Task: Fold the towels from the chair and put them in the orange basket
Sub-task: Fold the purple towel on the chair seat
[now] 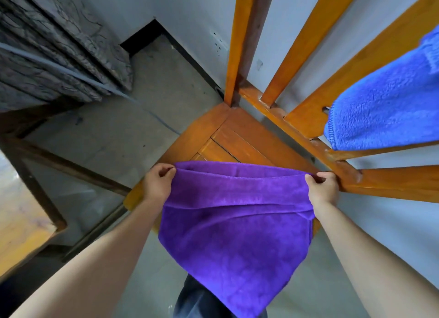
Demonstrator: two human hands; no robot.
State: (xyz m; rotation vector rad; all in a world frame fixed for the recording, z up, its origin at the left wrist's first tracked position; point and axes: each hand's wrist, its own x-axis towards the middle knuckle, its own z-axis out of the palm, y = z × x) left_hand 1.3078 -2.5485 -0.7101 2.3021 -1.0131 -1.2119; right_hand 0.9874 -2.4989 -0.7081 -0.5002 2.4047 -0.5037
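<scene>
A purple towel (232, 225) hangs doubled over in front of me, above the seat of the wooden chair (240, 137). My left hand (158, 183) pinches its top left corner. My right hand (322, 187) pinches the top right corner, close to the chair's back rail. The towel's upper edge is stretched between both hands and its lower part droops to a point near my leg. A blue towel (382, 101) is draped over the chair's back slats at the right. The orange basket is not in view.
A grey patterned curtain (54, 56) hangs at the upper left, with a blue cable (152, 114) running across the concrete floor below it. A dark metal frame with a yellowish surface (21, 222) stands at the left edge. The wall is behind the chair.
</scene>
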